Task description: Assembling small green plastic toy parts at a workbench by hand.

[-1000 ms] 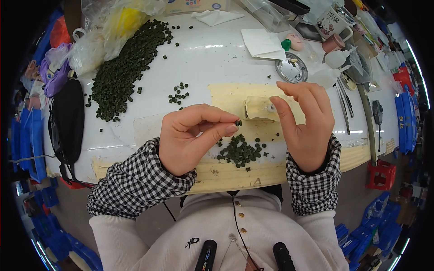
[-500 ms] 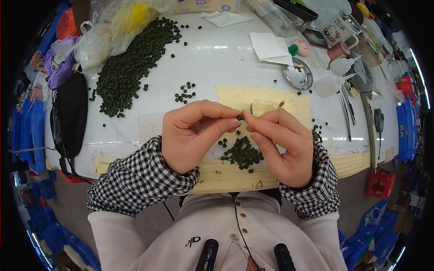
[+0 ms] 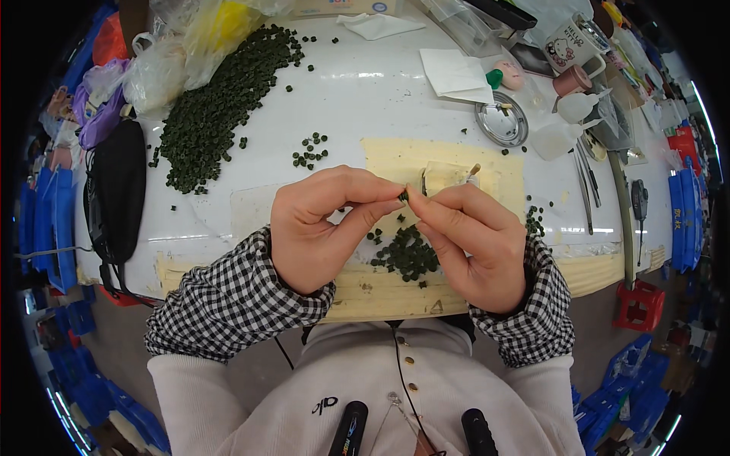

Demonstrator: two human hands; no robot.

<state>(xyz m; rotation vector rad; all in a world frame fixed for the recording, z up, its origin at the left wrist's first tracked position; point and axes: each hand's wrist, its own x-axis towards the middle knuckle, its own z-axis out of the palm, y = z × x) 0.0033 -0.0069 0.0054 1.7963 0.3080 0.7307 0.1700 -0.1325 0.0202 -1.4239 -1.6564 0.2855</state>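
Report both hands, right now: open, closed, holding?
Left hand: closed, pinching a small dark green piece.
Right hand: fingers curled, reaching to that same piece; whether it grips anything cannot be told.

The right hand (image 3: pixel 487 251), spread open beside the cream block (image 3: pixel 442 176) a second earlier, is now meeting the small dark green piece (image 3: pixel 404 196) pinched by the left hand (image 3: pixel 312 228). Farther right, a scatter of dark pieces (image 3: pixel 535 221), hidden then, is now showing.

Room between heap (image 3: pixel 217 114) and left hand (image 3: pixel 312 235)
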